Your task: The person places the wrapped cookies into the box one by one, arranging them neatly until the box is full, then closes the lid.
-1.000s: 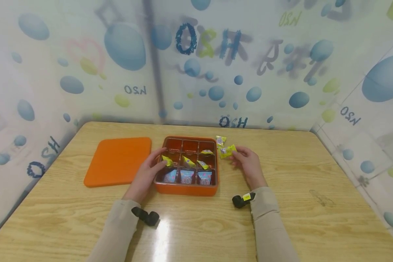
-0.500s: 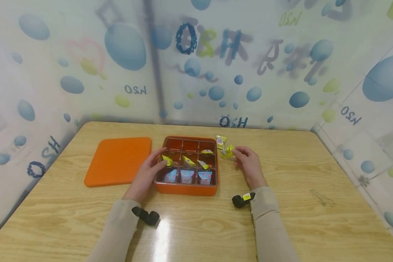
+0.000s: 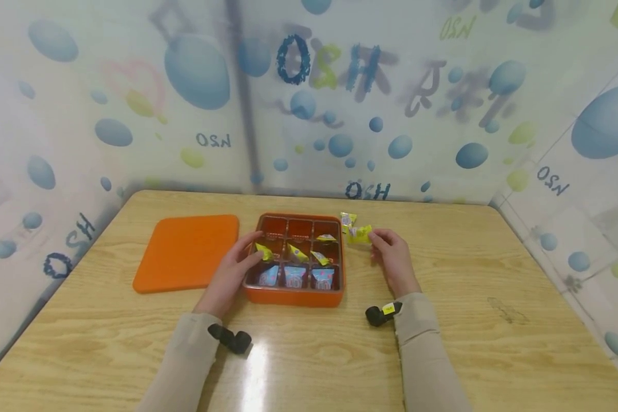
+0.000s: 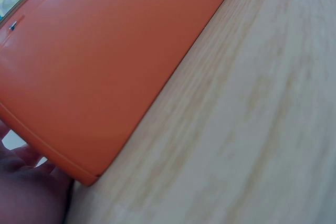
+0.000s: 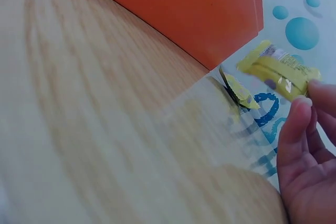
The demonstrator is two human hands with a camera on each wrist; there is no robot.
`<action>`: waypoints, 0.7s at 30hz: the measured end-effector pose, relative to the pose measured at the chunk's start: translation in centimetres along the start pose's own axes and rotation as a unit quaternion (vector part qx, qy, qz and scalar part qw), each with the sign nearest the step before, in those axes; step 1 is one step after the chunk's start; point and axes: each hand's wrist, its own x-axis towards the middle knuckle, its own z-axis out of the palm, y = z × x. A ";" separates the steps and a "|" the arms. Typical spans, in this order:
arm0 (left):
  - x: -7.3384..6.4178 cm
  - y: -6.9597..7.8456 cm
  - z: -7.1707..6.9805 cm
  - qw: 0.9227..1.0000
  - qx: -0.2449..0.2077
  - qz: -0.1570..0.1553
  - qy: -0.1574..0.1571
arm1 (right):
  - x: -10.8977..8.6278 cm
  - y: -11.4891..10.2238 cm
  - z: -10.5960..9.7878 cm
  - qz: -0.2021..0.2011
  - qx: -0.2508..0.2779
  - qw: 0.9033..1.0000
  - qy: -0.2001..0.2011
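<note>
An orange box (image 3: 293, 296) with a clear divided insert sits mid-table. Blue candy packets (image 3: 294, 277) fill its front row; yellow ones (image 3: 297, 253) stand in the middle row, and another (image 3: 325, 238) lies in the back right compartment. My left hand (image 3: 229, 274) holds the box's left side, thumb and fingertips over the rim. Just right of the box, my right hand (image 3: 393, 257) pinches a yellow candy packet (image 5: 281, 72) by one end between thumb and fingers. Behind it, a second yellow packet (image 3: 347, 221) lies on the table by the box's back right corner.
A flat orange lid (image 3: 187, 252) lies on the table left of the box. The wooden table (image 3: 309, 355) meets a patterned wall (image 3: 309, 160) at its back edge, with another wall along the right.
The yellow candy packet in my right hand has been turned in the fingers and shows a different side, nearly in the same place. My left hand has stayed on the box.
</note>
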 end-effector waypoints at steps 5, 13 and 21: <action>0.9 -1.7 -0.4 1.000 0.001 0.010 0.002 | 0.0 -0.1 -0.1 -0.004 0.029 1.000 -0.009; 1.0 -1.8 -0.4 1.000 0.003 0.005 0.004 | -0.2 -0.7 0.4 0.005 0.089 0.996 -0.021; 0.5 -0.7 -0.1 1.000 -0.002 -0.004 0.002 | -0.4 -1.4 1.6 -0.013 0.109 0.993 -0.032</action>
